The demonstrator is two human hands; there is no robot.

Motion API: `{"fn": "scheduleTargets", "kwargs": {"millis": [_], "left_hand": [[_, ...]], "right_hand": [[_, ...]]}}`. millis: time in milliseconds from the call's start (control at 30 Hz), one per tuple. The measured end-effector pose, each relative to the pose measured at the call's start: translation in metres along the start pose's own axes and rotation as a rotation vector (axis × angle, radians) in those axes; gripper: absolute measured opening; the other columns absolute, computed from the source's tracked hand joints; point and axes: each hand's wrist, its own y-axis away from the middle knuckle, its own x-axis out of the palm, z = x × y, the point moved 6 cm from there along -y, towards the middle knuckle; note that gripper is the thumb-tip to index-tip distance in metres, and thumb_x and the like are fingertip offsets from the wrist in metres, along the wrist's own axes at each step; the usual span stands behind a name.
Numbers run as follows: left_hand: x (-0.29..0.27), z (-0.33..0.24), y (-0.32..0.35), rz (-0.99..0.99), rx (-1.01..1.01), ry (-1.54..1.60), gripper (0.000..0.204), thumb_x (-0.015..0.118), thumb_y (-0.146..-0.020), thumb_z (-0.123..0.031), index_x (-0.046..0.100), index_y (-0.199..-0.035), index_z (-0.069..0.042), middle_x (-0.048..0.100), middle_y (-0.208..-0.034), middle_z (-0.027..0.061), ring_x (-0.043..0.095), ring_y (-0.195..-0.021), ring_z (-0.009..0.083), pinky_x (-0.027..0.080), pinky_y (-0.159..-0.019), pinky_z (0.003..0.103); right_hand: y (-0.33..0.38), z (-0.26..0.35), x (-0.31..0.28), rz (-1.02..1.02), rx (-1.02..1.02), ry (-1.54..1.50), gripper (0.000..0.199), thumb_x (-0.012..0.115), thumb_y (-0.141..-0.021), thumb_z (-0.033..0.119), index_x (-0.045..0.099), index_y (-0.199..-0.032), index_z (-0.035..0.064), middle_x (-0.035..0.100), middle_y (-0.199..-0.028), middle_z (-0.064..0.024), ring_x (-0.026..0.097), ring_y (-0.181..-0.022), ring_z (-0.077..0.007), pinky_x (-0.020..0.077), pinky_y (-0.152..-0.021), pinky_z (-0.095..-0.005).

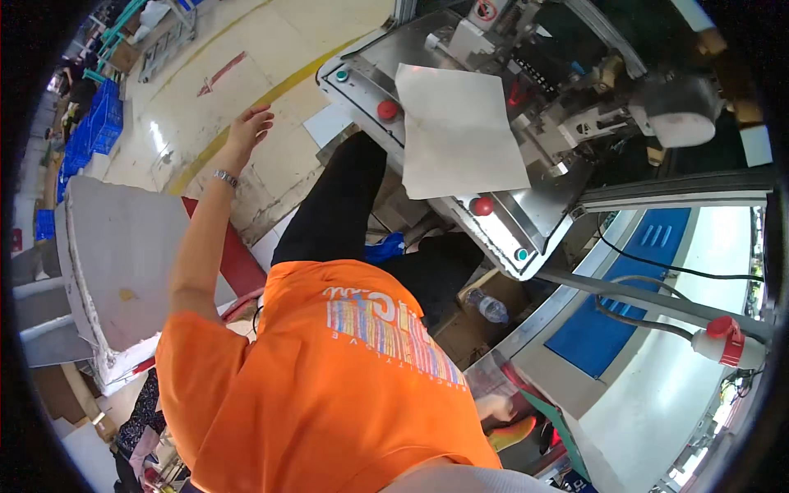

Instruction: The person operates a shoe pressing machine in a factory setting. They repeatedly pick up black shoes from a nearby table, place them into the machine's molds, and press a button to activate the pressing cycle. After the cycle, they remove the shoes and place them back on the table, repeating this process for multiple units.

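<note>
Head cam: the left hand (244, 138) was out around 10 o'clock above the tiled floor (279, 41), its fingers (264, 117) a bit bent and loosely spread. The right hand (495, 407) sat down at 5 o'clock, mostly hidden by the orange shirt (329, 378), right near some yellow-and-orange thing (511, 434); honestly couldn't tell what those fingers were doing. A big off-white sheet (460, 135) lay at 1 o'clock on the machine's metal table (559, 201), between two red buttons (387, 109).
</note>
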Motion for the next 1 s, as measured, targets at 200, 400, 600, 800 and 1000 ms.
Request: {"fn": "scheduleTargets", "kwargs": {"millis": [200, 400, 600, 800, 1000], "left_hand": [[0.033, 0.002, -0.092, 0.002, 0.379, -0.27, 0.033, 0.053, -0.083, -0.032, 0.056, -0.103, -0.006, 0.06, -0.092, 0.0069, 0.056, -0.084, 0.0164, 0.043, -0.073, 0.027], [0.108, -0.005, -0.176, -0.046, 0.6, -0.552, 0.053, 0.048, -0.08, -0.046, 0.051, -0.109, -0.001, 0.052, -0.107, 0.0229, 0.051, -0.098, 0.0362, 0.04, -0.085, 0.041], [0.14, 0.003, -0.183, 0.099, 0.841, -0.9, 0.032, 0.04, -0.085, -0.029, 0.052, -0.108, -0.01, 0.048, -0.111, 0.0192, 0.051, -0.098, 0.0312, 0.042, -0.083, 0.041], [0.138, 0.003, -0.188, 0.031, 0.65, -0.701, 0.028, 0.041, -0.085, -0.03, 0.052, -0.102, -0.012, 0.056, -0.093, 0.0178, 0.058, -0.08, 0.0322, 0.047, -0.068, 0.043], [0.12, -0.002, -0.184, -0.097, 0.554, -0.648, 0.035, 0.047, -0.083, -0.037, 0.054, -0.104, -0.011, 0.062, -0.076, 0.0133, 0.06, -0.07, 0.033, 0.047, -0.062, 0.041]], "right_hand": [[0.129, 0.231, 0.023, 0.272, -0.314, -0.586, 0.034, 0.053, -0.082, 0.014, 0.048, -0.108, -0.0068, 0.053, -0.103, -0.0204, 0.051, -0.096, -0.0284, 0.0394, -0.087, -0.0356], [0.164, 0.33, 0.105, 0.442, -0.24, -0.423, 0.045, 0.036, -0.088, 0.03, 0.053, -0.1, -0.0096, 0.055, -0.098, -0.0277, 0.051, -0.092, -0.0405, 0.0379, -0.082, -0.0428], [0.16, 0.335, 0.1, 0.373, -0.254, -0.084, 0.049, 0.03, -0.088, 0.031, 0.057, -0.09, -0.01, 0.057, -0.092, -0.0271, 0.053, -0.088, -0.0421, 0.0386, -0.079, -0.0466], [0.147, 0.313, 0.114, 0.466, -0.222, -0.003, 0.054, 0.028, -0.089, 0.034, 0.057, -0.092, -0.0115, 0.058, -0.093, -0.0254, 0.055, -0.09, -0.0378, 0.0407, -0.079, -0.0436], [0.169, 0.336, 0.092, 0.536, -0.046, -0.113, 0.05, 0.032, -0.085, 0.033, 0.056, -0.096, -0.01, 0.057, -0.1, -0.0226, 0.055, -0.09, -0.0333, 0.0427, -0.078, -0.0408]]}}
